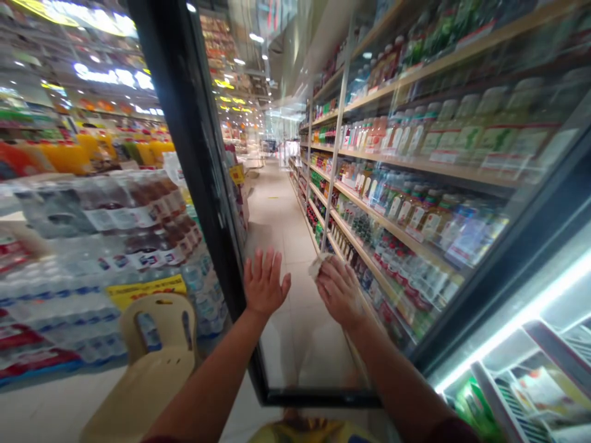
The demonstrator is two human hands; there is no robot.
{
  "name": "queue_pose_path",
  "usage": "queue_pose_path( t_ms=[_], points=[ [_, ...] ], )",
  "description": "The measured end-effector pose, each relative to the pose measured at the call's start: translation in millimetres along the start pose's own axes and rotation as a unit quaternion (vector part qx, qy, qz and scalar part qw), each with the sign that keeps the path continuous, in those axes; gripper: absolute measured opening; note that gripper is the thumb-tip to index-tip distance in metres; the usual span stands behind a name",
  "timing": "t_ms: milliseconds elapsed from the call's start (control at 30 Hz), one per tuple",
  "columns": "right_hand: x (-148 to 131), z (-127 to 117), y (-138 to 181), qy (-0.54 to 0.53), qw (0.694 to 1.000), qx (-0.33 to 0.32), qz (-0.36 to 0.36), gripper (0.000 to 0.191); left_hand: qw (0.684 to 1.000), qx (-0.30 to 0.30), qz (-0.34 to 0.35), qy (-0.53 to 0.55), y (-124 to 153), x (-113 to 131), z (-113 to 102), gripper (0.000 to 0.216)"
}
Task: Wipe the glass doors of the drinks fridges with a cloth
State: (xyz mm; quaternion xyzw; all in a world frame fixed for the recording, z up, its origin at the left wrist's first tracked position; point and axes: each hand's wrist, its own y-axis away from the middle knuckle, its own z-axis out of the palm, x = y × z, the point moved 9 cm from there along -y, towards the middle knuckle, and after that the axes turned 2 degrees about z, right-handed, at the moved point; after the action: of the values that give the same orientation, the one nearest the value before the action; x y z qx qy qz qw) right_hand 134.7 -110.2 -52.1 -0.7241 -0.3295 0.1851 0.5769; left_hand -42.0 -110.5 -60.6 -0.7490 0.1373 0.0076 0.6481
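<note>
In front of me stands a glass door [295, 344] in a black frame, swung out from a lit cooler. My left hand [265, 283] lies flat against the glass near the frame's left side, fingers spread and holding nothing. Pressed to the pane on the right is my right hand [339, 292], its fingers over a crumpled pale cloth [318, 264]. Part of the cloth is hidden under the palm. Through the glass show an aisle floor and bottle shelves.
A beige plastic chair [159, 344] stands at the lower left, before stacked packs of bottles [124, 203] with a yellow sign [145, 289]. Shelves of bottles [415, 209] run along the right. The lit cooler [530, 369], with packaged goods inside, is at the lower right.
</note>
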Motion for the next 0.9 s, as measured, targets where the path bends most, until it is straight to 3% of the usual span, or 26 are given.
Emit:
queue_pose_path(
  t_ms=[100,167,233,367,433,567,633,800,900],
  points=[
    [26,-23,-26,-0.016,0.996,0.086,0.033,0.030,1.000,0.004,0.002,-0.005,0,0,0,0.075],
    [31,-29,-29,-0.018,0.993,0.109,0.045,0.040,1.000,0.005,0.004,-0.009,-1,1,-1,0.075],
    [20,-18,-18,-0.010,0.997,0.069,0.031,0.043,1.000,0.004,0.007,-0.015,-2,2,-2,0.075],
    [-23,13,17,-0.024,0.994,-0.058,-0.090,0.042,0.999,0.002,0.019,-0.027,-4,5,-5,0.075],
    [-19,9,12,-0.022,0.993,-0.056,-0.101,0.043,1.000,0.004,0.020,-0.024,-4,4,-5,0.075],
    [25,-24,-29,0.024,0.998,0.062,0.001,0.052,1.000,0.010,0.016,-0.021,-3,2,-2,0.074],
    [30,-27,-34,0.047,0.995,0.086,0.025,0.052,1.000,0.006,0.018,-0.024,-2,2,0,0.075],
    [-10,7,12,0.020,0.997,-0.023,-0.065,0.043,1.000,0.001,0.016,-0.019,-3,1,1,0.076],
    [-3,4,20,0.021,0.995,-0.039,-0.090,0.043,1.000,0.005,0.017,-0.018,-4,1,1,0.075]
  ],
)
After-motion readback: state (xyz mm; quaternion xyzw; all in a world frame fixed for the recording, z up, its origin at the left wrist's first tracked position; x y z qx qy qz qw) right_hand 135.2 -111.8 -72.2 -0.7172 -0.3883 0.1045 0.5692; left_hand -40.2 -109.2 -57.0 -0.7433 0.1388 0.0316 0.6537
